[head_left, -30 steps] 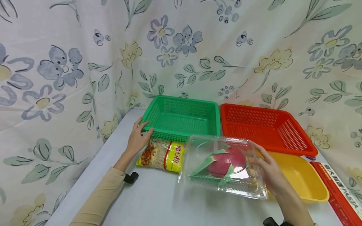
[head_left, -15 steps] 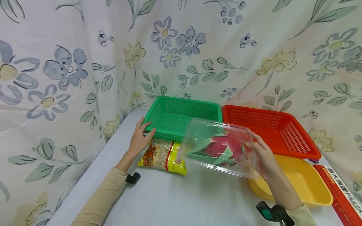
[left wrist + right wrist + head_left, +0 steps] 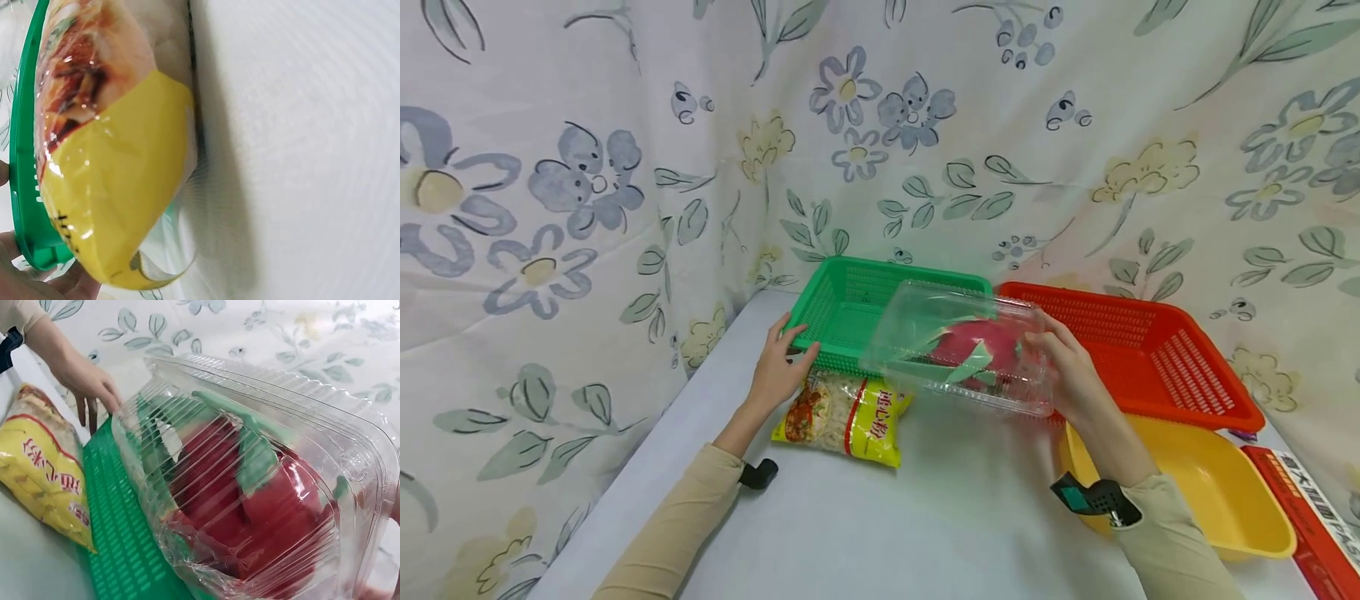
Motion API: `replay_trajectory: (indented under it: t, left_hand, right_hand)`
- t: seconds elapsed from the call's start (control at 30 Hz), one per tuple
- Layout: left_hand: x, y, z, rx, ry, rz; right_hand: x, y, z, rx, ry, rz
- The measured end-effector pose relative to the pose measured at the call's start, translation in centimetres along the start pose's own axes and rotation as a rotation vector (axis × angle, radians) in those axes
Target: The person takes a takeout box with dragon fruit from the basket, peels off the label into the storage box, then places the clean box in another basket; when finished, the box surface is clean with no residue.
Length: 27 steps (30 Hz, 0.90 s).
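Note:
My left hand (image 3: 775, 367) holds the front left corner of the green basket (image 3: 838, 357), fingers over and outside its rim. In my right hand (image 3: 1067, 358) is a clear plastic box (image 3: 901, 323), gripped at its right end. Through its ribbed side shows a pink-red dragon fruit (image 3: 219, 487) with green scales. The tilted box hangs raised over the basket's front right part, overlapping it in the head view. A yellow bag of macaroni (image 3: 831, 417) lies on the table against the basket's front; in the left wrist view the bag (image 3: 131, 169) covers much of the basket.
Right of the green basket stands a red basket (image 3: 1187, 367). A yellow tub (image 3: 1210, 487) sits before it, partly behind my right forearm. At the far right lies a red pasta box (image 3: 1307, 517). Floral cloth (image 3: 925, 108) hangs behind the table.
My right hand has lifted the plastic box up and away, from over the table and bag toward the green basket. My left hand stays at the basket's corner; the view has shifted slightly.

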<state>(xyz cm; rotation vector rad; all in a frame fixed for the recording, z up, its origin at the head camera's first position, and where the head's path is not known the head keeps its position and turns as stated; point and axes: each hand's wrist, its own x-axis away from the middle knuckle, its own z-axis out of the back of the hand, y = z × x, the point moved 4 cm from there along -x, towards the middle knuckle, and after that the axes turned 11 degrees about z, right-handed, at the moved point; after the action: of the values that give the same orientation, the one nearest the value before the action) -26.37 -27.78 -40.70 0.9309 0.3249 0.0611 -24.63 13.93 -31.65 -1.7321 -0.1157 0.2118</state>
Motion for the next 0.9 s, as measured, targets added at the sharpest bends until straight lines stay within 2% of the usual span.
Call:
replay_trajectory:
  t: [0.13,0.23,0.47,0.67,0.9]
  left_hand:
    - [0.0,-0.1,0.1,-0.002,0.012,-0.004]
    - [0.1,-0.2,0.2,-0.003,0.020,-0.011]
    - [-0.1,-0.1,0.3,-0.002,0.019,-0.019]
    - [-0.4,-0.1,0.2,0.012,0.005,-0.014]
    - [0.0,-0.2,0.2,0.006,0.000,-0.004]
  right_hand:
    - [-2.3,0.4,-0.6,-0.110,0.026,-0.021]
    - [-4.1,0.8,-1.1,-0.130,0.051,-0.019]
    - [-8.3,1.3,-2.0,-0.041,0.097,0.040]
    - [-11.2,1.8,-2.8,0.043,0.110,0.003]
    - [-14.1,2.9,-4.1,0.166,0.109,-0.047]
